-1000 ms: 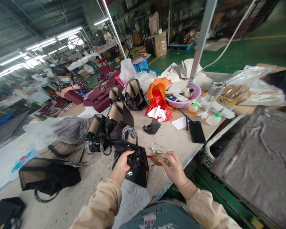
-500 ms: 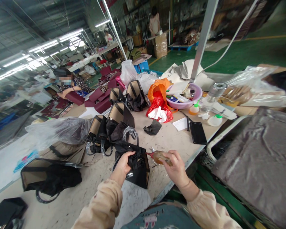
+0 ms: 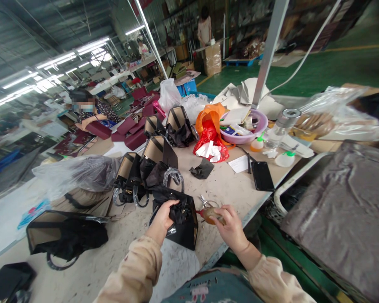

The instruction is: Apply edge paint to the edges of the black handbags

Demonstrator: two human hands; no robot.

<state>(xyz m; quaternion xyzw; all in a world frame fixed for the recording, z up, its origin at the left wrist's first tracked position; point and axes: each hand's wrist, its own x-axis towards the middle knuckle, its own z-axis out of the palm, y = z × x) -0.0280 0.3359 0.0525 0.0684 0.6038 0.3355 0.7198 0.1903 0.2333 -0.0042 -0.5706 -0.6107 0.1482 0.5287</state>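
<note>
My left hand (image 3: pixel 163 216) is closed on the black fabric stuffed in the top of a small black handbag (image 3: pixel 183 227) standing near the table's front edge. A plastic-wrapped handle (image 3: pixel 173 176) rises behind the bag. My right hand (image 3: pixel 229 225) is closed round a small brownish squeeze bottle (image 3: pixel 212 213) with a red nozzle aimed at the bag. Small scissors (image 3: pixel 204 202) lie on the table just beyond the bottle.
Several tan-and-black handbags (image 3: pixel 158 153) stand behind. A black phone (image 3: pixel 261 175), a pink basin (image 3: pixel 243 126), red and orange plastic bags (image 3: pixel 210 136) and bottles lie to the right. A grey plastic-covered stack (image 3: pixel 341 210) sits at right. A person sits at the far left table.
My right hand with the bottle rose slightly half a second ago and has come back down toward the table. My left hand keeps its grip on the bag.
</note>
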